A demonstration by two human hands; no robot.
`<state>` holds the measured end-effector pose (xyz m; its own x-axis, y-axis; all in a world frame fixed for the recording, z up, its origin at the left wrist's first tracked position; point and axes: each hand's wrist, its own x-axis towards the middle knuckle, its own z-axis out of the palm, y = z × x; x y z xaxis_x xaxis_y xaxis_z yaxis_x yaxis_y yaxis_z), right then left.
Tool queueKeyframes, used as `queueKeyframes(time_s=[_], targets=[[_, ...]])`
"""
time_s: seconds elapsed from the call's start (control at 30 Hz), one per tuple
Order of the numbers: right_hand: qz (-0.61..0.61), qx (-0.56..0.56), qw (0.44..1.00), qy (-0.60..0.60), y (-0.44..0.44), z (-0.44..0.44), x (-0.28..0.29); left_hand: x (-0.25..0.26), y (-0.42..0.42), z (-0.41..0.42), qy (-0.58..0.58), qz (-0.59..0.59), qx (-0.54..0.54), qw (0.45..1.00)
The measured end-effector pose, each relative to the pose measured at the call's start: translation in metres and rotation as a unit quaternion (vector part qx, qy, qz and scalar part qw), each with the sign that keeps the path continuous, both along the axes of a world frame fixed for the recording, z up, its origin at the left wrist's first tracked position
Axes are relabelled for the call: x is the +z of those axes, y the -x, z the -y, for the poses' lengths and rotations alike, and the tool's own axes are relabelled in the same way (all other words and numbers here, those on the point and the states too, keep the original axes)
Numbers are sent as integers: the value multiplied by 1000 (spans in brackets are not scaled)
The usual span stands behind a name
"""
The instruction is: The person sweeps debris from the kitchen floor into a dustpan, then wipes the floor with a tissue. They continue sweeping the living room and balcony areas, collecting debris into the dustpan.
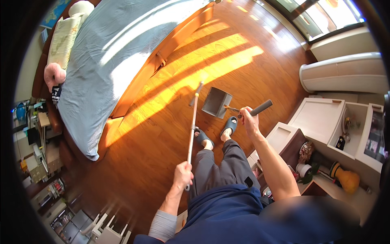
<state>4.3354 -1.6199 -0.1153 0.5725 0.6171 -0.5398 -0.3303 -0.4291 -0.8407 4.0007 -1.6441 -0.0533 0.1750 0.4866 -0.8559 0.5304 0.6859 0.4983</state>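
My left hand (pixel 182 176) is closed around the upper end of a long pale broom handle (pixel 193 137). That pole slants away across the floor to a dark broom head (pixel 196 93), beside the patch of sunlight. In my right hand (pixel 249 120) is the dark grip (pixel 261 107) of a long-handled dustpan. The grey dustpan (pixel 214 102), with a toothed edge near its handle, is just right of the broom head. Whether any dirt lies in the pan is too small to tell. My feet, in blue-grey slippers (pixel 230 124), are just below the pan.
A bed with a blue sheet (pixel 100 70) and an orange-brown frame (pixel 146 71) borders the wooden floor (pixel 137 149) on the left. White cabinets (pixel 320 117) and a rounded white unit (pixel 341 73) stand at right. White chairs (pixel 111 233) are at the lower left.
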Motion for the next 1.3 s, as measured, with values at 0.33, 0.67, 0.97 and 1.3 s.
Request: queueKeyframes(time_s=[0.33,0.67,0.97,1.3], targets=[[-1,-78,997,-9,13,60,-15,-93,17,-62,-49,-73,-30,996],[-34,-119,992,5,4,95,-71,-50,-72,50,27,-70,-156,985],[-38,-184,982,25,-35,135,-42,34,-86,64,85,-3,-78,993],[-69,-391,917,-27,-72,167,0,-22,-228,-46,-107,-14,-259,960]])
